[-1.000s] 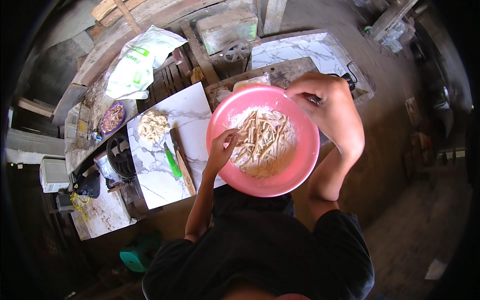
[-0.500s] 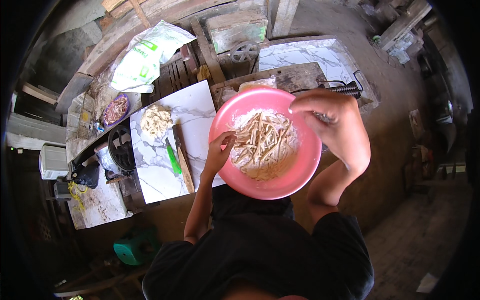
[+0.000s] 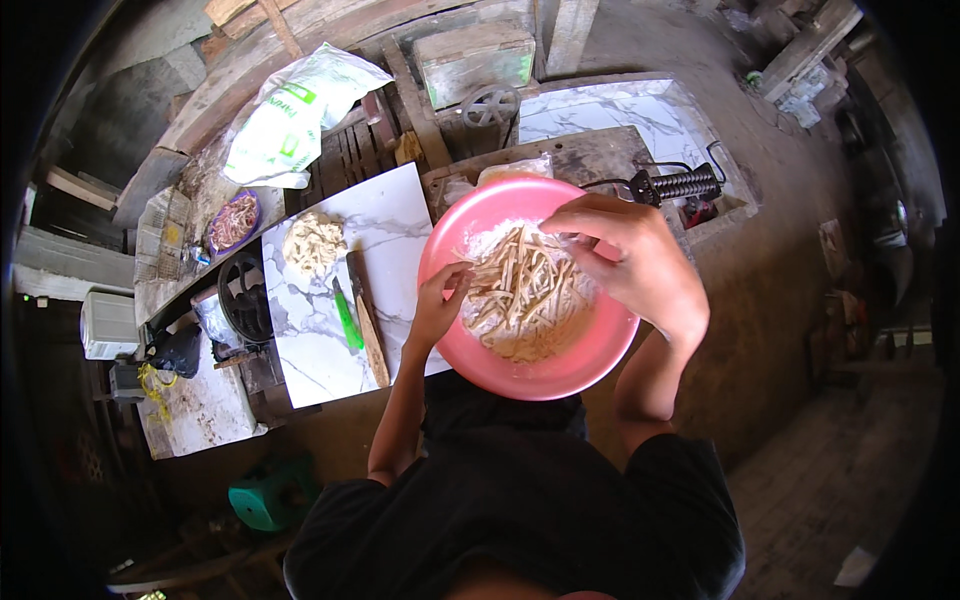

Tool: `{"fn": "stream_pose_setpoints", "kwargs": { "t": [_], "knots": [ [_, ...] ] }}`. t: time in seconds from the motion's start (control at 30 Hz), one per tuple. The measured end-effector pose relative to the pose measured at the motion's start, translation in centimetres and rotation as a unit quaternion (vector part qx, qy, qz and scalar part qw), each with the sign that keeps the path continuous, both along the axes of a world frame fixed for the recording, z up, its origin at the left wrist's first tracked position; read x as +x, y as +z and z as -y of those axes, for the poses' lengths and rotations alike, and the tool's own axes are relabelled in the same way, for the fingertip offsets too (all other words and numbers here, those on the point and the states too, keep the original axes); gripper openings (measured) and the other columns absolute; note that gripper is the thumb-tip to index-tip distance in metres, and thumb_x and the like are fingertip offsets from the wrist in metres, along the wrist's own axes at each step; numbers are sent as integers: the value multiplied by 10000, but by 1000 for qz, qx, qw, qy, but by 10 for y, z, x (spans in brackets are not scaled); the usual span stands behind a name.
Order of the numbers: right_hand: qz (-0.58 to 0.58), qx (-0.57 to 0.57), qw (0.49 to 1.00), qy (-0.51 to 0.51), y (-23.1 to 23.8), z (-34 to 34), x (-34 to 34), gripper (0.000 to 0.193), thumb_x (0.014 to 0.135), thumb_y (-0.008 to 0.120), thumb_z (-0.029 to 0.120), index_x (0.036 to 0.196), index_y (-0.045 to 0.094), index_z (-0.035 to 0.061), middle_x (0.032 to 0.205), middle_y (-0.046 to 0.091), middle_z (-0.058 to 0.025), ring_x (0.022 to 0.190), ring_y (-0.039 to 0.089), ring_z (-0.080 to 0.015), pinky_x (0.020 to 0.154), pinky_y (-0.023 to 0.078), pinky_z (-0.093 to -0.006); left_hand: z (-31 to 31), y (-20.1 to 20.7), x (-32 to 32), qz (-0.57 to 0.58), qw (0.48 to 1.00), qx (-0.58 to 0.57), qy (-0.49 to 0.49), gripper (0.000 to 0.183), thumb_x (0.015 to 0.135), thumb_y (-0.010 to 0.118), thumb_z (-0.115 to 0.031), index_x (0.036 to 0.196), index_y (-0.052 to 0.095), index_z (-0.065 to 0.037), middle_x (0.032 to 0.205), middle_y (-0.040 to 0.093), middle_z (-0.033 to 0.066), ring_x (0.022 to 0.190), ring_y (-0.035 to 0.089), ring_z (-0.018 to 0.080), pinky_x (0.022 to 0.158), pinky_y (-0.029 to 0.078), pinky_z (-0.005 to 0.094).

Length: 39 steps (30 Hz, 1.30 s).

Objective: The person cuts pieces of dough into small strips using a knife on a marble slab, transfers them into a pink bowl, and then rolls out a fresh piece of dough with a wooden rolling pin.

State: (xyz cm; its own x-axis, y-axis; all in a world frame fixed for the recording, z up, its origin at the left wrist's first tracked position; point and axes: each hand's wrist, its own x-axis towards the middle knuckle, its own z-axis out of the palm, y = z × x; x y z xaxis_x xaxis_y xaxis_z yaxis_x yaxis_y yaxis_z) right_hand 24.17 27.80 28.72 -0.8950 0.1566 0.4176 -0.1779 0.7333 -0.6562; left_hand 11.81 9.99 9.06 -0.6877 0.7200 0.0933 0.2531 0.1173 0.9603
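Observation:
A pink plastic bowl (image 3: pixel 590 365) sits in front of my body, holding pale, flour-dusted strips (image 3: pixel 520 280) with white powder around them. Over its left rim reaches my left hand (image 3: pixel 438 303), thumb and fingers bent close together beside the strips. Whatever those fingertips pinch is too small to make out. My right hand (image 3: pixel 635 260) hangs above the right half of the bowl, its fingers curled down toward the thumb over the strips. What lies between its fingertips is hidden.
To the left, a marble-patterned board (image 3: pixel 300 350) carries a pale heap (image 3: pixel 314 243), a green-handled knife (image 3: pixel 347 318) and a long wooden-handled blade (image 3: pixel 370 330). Beyond are a purple dish (image 3: pixel 234 220) and a white sack (image 3: pixel 290 120). A spring-like black part (image 3: pixel 685 184) stands right of the bowl.
My right hand has moved left and slightly down over the bowl, bringing its fingertips above the strips. My left hand has stayed nearly still at the left rim.

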Motion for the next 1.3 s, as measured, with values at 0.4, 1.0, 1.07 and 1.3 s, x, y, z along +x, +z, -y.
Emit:
{"fn": "stream_pose_setpoints", "kwargs": {
  "t": [0.4, 1.0, 1.07, 1.3],
  "knots": [
    [148, -63, 986, -44, -106, -4, -14, 140, 722, 584, 6, 857, 607, 32, 799, 616, -103, 675, 592, -194, 605, 462, -291, 15, -2, 10, 11, 1000, -22, 5, 196, 816, 504, -73, 990, 518, 16, 851, 597, 114, 813, 586, 173, 716, 445, 268],
    [252, -262, 905, -224, -177, 28, -26, 335, 693, 507, -64, 1024, 505, -10, 899, 543, -186, 832, 538, -289, 728, 426, -362, 6, 0, 18, 42, 998, 55, 4, 189, 824, 496, -75, 997, 525, -3, 898, 592, 69, 836, 557, 123, 724, 427, 246],
    [137, -190, 953, -192, -188, 44, -39, 303, 707, 505, -56, 1007, 509, -16, 894, 548, -180, 808, 544, -283, 710, 432, -346, 26, -3, 12, 44, 999, -10, 29, 184, 829, 499, -87, 995, 528, -13, 887, 594, 70, 819, 564, 121, 714, 431, 242],
    [104, -138, 975, -140, -225, 96, -72, 268, 733, 550, 57, 1000, 526, 48, 808, 568, -150, 734, 556, -292, 658, 435, -367, 89, -60, -14, 39, 993, 3, 111, 180, 817, 517, -106, 983, 538, -40, 838, 607, 84, 752, 580, 146, 632, 428, 246]
  ]
}}
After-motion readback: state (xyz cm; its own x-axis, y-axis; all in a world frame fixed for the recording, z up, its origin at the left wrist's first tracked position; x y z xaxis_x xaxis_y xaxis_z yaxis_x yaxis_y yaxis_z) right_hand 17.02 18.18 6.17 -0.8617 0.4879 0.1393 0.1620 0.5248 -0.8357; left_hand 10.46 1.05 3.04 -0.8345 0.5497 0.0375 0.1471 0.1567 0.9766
